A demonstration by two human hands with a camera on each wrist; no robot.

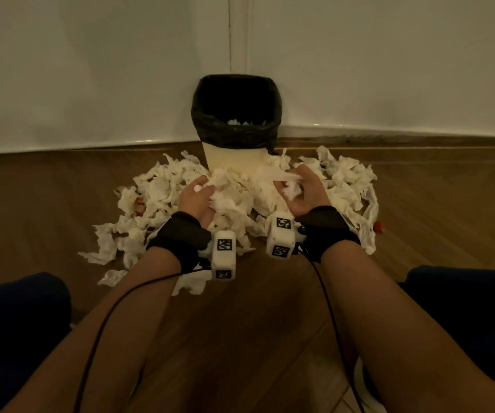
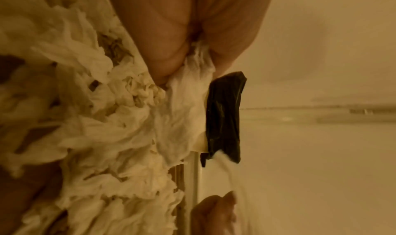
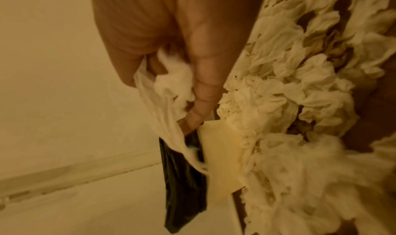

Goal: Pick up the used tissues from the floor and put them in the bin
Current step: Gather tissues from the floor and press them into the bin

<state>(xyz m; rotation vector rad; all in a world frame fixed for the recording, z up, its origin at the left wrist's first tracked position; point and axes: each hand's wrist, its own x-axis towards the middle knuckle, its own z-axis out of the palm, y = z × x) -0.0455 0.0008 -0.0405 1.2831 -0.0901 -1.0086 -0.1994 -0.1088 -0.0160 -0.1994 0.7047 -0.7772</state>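
1. The tissues on the floor [image 1: 162, 192] lay in a broad crumpled heap on the wooden floor [image 1: 31, 204], fanned out to the left, in front and to the right of the bin's base. The left fringe of the heap reached nearest the viewer; a small red scrap [image 1: 139, 205] sat among the tissues there.

2. The left hand [image 1: 196, 195] was in the heap left of centre, fingers curled round a wad of tissue [image 2: 193, 79]. The left wrist view confirmed paper pinched between the thumb and fingers.

3. The bin [image 1: 235, 158] stood upright against the wall at the far edge of the floor, straight ahead of both hands and between them. Its black liner [image 1: 234, 126] was folded over the rim, its mouth was open upward, and a few tissues [image 1: 235, 121] lay inside.

4. The right hand [image 1: 302, 190] was in the heap right of centre, fingers closed on its own wad of tissue [image 3: 173, 79], a loose tail of paper trailing toward the liner in the right wrist view.

5. Judgement: both hands were loaded and about equally near the bin. The coming move would turn on one relation: the mouth of the bin lay forward of and above the hands, so each wad would need lifting over the rim and carrying inward toward the centre before release.

6. Judgement: the bulk of the tissues remained on the floor, so the task looked to be at an early stage. A second red scrap [image 1: 378, 226] lay at the heap's right fringe.
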